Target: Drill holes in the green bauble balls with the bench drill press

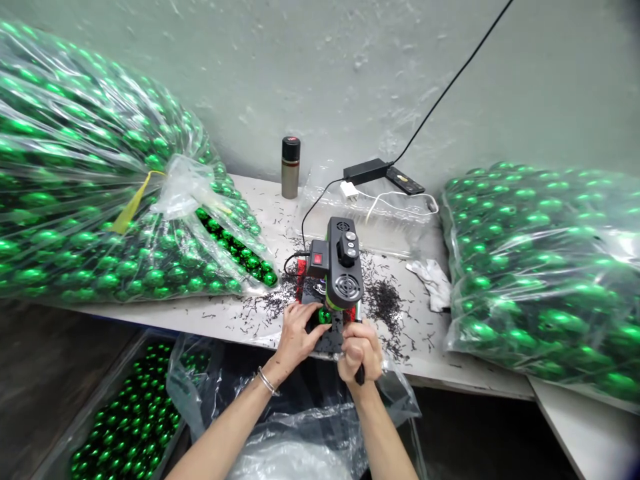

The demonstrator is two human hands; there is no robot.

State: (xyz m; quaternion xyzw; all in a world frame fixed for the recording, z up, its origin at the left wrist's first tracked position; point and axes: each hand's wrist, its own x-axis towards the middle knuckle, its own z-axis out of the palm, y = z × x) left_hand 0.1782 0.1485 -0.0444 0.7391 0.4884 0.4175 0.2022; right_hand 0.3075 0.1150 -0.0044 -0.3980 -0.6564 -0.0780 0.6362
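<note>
A small black machine (345, 260) with a red switch stands on the white table, near its front edge. Under its head, my left hand (299, 331) holds a shiny green ball (325, 316) between thumb and fingers. To the right of the ball, my right hand (361, 350) is closed around a black-handled lever (360, 375) at the machine's side. Dark shavings (384, 301) lie scattered on the table around the base.
Large clear bags of green balls sit at left (100, 200) and right (545, 267). A bottle (291, 168), a black adapter (366, 171) and a white cloth (433, 283) are behind. Below left is a bin of balls (130, 413), beside an open plastic bag (295, 440).
</note>
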